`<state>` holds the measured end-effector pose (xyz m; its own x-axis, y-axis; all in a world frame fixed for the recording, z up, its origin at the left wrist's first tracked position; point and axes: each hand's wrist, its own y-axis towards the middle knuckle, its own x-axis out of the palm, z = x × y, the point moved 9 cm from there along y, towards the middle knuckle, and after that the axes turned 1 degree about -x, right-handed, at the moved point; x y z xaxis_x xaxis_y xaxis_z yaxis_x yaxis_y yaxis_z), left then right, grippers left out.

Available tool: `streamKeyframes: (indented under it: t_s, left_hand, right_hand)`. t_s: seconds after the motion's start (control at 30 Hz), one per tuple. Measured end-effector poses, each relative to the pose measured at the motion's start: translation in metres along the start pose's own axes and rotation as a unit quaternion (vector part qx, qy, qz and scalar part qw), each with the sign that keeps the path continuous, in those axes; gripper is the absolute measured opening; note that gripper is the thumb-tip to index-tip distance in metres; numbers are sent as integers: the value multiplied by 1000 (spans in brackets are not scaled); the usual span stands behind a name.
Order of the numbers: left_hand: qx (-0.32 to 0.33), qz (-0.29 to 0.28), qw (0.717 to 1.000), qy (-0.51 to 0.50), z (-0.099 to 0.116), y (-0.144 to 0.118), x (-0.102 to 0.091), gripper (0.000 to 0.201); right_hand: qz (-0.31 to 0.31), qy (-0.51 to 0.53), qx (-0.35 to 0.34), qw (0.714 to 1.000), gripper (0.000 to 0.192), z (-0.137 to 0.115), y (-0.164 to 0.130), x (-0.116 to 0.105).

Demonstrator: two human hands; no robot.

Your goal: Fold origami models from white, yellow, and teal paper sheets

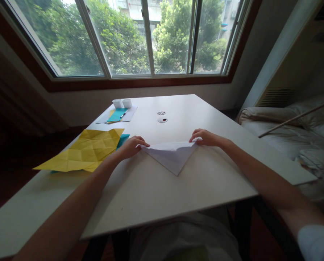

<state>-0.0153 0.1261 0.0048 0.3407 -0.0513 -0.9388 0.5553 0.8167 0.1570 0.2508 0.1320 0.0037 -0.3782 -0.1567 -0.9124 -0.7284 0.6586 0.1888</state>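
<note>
A white sheet of paper (173, 157), folded into a triangle, lies on the table with its point towards me and its long edge away. My left hand (133, 146) pinches its left corner. At the right corner, my right hand (202, 137) grips the paper between thumb and fingers. The long upper edge between the hands bulges a little off the tabletop. Left of my left hand lies a creased yellow sheet of paper (92, 150), with teal paper (122, 140) partly hidden beneath it.
On the white table (156, 195), two small white containers (122, 103) stand at the back left. Near them a pen (124, 114) lies on teal, yellow and white sheets. Two round discs (162, 119) are mid-table. A covered sofa (273, 123) is at the right.
</note>
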Motion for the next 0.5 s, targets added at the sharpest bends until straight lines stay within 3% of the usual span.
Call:
streamKeyframes:
  t_s: [0.13, 0.23, 0.3, 0.4, 0.5]
  left_hand:
    - [-6, -31, 996, 81, 10, -1, 2, 46]
    - [-35, 2, 987, 157, 32, -1, 0, 34]
    - [-31, 27, 985, 166, 55, -1, 4, 36]
    - [16, -9, 992, 127, 90, -1, 29, 48]
    - [38, -74, 992, 93, 102, -1, 55, 53]
  right_hand:
    - [-43, -15, 11, 999, 42, -4, -1, 4]
    - [-22, -75, 38, 996, 31, -16, 3, 2]
    - [-1, -128, 52, 990, 23, -29, 8, 3]
    - [11, -158, 47, 986, 26, -55, 15, 15]
    - [11, -142, 14, 990, 42, -78, 21, 33]
